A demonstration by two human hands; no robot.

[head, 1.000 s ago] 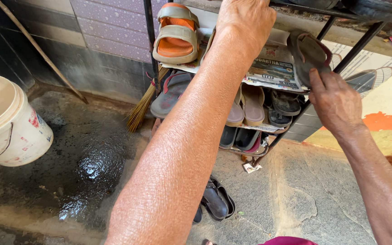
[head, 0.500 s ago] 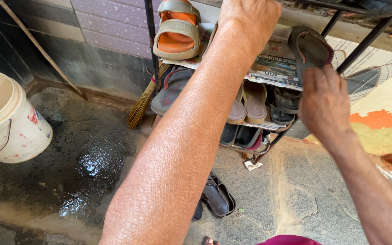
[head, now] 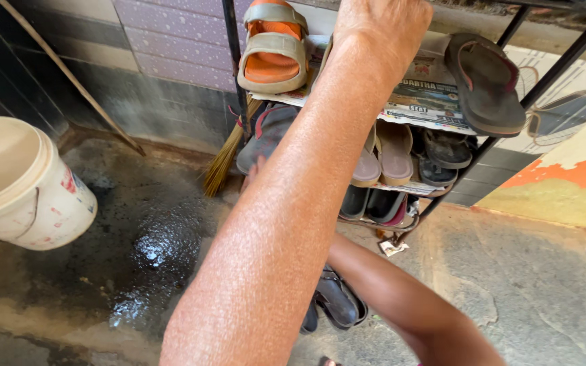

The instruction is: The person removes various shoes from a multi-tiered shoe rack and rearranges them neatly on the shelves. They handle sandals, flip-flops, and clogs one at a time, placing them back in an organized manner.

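My left hand [head: 381,27] reaches up to the top of a black metal shoe rack [head: 232,54]; its fingers are cut off by the frame's edge. My right forearm crosses low under the left arm. Only the fingertips of my right hand [head: 254,173] show, beside a grey shoe [head: 269,132] on the middle shelf. A dark flip-flop [head: 486,85] lies alone on the newspaper-lined shelf [head: 428,102]. An orange and tan sandal [head: 272,47] sits at that shelf's left end.
More sandals [head: 395,152] fill the lower shelves. A broom [head: 228,156] leans at the rack's left foot. A dark pair of sandals [head: 337,301] lies on the floor. A cream bucket [head: 22,183] stands at left by a wet patch [head: 157,251]. A stick [head: 69,81] leans on the wall.
My right hand has let go of the dark flip-flop, which now lies on the shelf, and dropped down and left under my left arm. The left hand stays on the rack.
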